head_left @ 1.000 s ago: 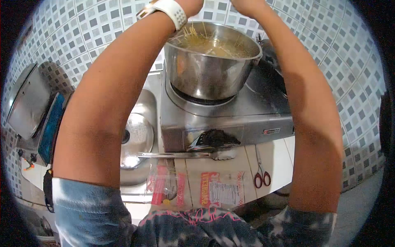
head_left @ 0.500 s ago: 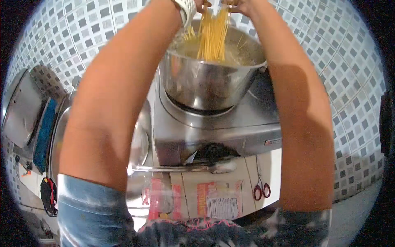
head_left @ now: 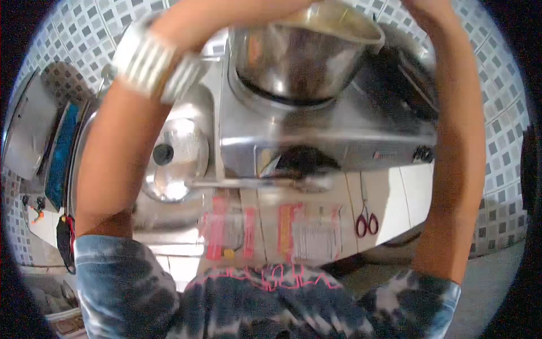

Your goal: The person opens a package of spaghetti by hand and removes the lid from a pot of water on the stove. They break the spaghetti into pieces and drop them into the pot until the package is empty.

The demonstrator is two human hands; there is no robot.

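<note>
A steel pot stands on the stove, its upper part cut by the top edge. Something yellowish shows inside, too blurred to make out single strands of spaghetti. My left hand, with a white banded watch at the wrist, reaches across the pot's left side near the rim. Motion blur and the frame edge hide its fingers. My right hand is to the right of the pot, apart from it, mostly cut off at the top. Whether either hand holds anything is hidden.
Red-handled scissors lie on the white tiled counter beside a printed plastic packet. A long metal utensil lies before the stove. A round steel lid with a black knob sits at the left, near a blue-edged item.
Both hands have moved apart, and the upright spaghetti bundle between them no longer shows above the pot. My left arm now bends across the pot's left side. The view has shifted downward.
</note>
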